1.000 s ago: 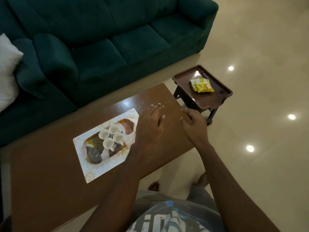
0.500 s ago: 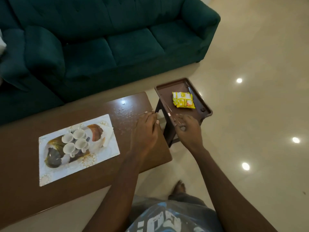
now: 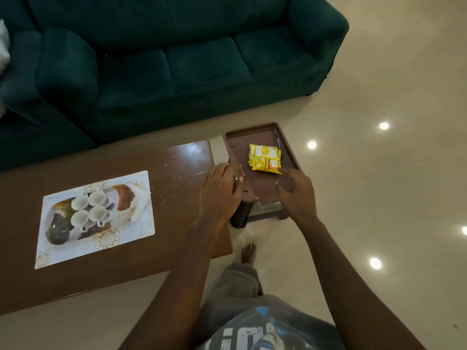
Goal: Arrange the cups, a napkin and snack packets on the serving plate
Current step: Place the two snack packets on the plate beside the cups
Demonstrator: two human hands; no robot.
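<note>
yellow snack packets (image 3: 265, 158) lie flat on the small brown tray table (image 3: 260, 188); right hand (image 3: 295, 195) just beside them, fingers loosely curled, holding nothing; left hand (image 3: 219, 193) likewise empty; four cups (image 3: 89, 209) on serving plate (image 3: 121, 238)

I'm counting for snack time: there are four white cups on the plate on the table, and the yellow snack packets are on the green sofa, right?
Not quite. The head view shows the yellow snack packets on the small brown stool, not the sofa. Four white cups do sit on the plate.
</note>
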